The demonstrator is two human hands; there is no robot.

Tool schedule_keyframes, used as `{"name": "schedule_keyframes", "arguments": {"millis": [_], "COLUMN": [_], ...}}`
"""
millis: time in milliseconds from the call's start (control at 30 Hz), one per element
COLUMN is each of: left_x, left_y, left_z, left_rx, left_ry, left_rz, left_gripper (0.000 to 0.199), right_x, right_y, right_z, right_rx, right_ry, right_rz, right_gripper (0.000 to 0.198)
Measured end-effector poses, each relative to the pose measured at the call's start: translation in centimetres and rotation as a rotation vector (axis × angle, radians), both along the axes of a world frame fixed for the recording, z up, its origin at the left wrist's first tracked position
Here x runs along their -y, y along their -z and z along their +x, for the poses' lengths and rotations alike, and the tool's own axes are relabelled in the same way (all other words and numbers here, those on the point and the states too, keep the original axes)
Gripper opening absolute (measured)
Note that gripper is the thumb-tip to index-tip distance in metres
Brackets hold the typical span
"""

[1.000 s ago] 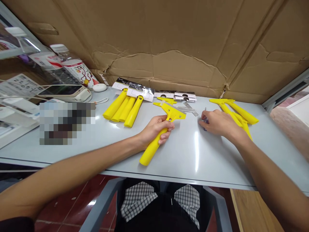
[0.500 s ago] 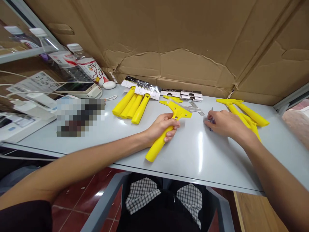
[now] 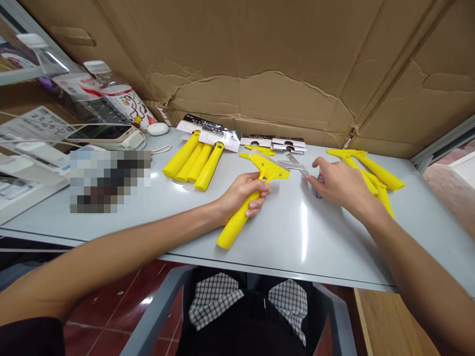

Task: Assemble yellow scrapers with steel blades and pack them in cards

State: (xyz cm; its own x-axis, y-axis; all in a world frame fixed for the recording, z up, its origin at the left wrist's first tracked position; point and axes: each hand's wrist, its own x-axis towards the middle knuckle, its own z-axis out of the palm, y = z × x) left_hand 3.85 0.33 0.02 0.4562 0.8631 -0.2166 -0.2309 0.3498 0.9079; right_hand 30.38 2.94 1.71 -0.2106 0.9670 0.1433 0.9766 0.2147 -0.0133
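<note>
My left hand [image 3: 249,197] is wrapped round the handle of a yellow plastic scraper [image 3: 237,222], its wide head with two small screws tilted up to the right. My right hand [image 3: 339,185] holds a small screwdriver [image 3: 319,190] with a clear purplish and red handle, partly hidden by the fingers. Its thumb and index finger stand apart, the thumb close to thin metal blades [image 3: 294,160] lying on the table. Behind the scraper head lie loose yellow plastic pieces [image 3: 261,149].
Carded yellow handles [image 3: 189,160] lie left of centre, folded cards [image 3: 289,144] at the back. More yellow scrapers [image 3: 378,170] rest on the right. A phone [image 3: 104,133], bottles [image 3: 124,96] and cables crowd the left. A cardboard wall [image 3: 252,59] closes off the back.
My right hand has shifted slightly left towards the metal blades, and its thumb and index finger have spread apart. My left hand keeps its grip on the scraper. The view has turned slightly.
</note>
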Motion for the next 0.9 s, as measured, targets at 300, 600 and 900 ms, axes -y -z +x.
{"name": "schedule_keyframes", "arguments": {"millis": [300, 600, 900], "left_x": [0.7, 0.5, 0.4], "left_y": [0.2, -0.2, -0.4], "left_z": [0.2, 0.1, 0.1], "left_rx": [-0.005, -0.015, -0.003], "left_ry": [0.038, 0.037, -0.016], "left_rz": [-0.003, 0.011, 0.008], "left_gripper": [0.024, 0.025, 0.025], "right_x": [2.0, -0.4, -0.5], "right_y": [0.1, 0.2, -0.7], "right_z": [-2.9, 0.9, 0.9], "right_rx": [-0.509, 0.056, -0.201], "right_ry": [-0.446, 0.051, -0.118], "right_rz": [0.151, -0.095, 0.028], "right_gripper": [0.019, 0.044, 0.027]}}
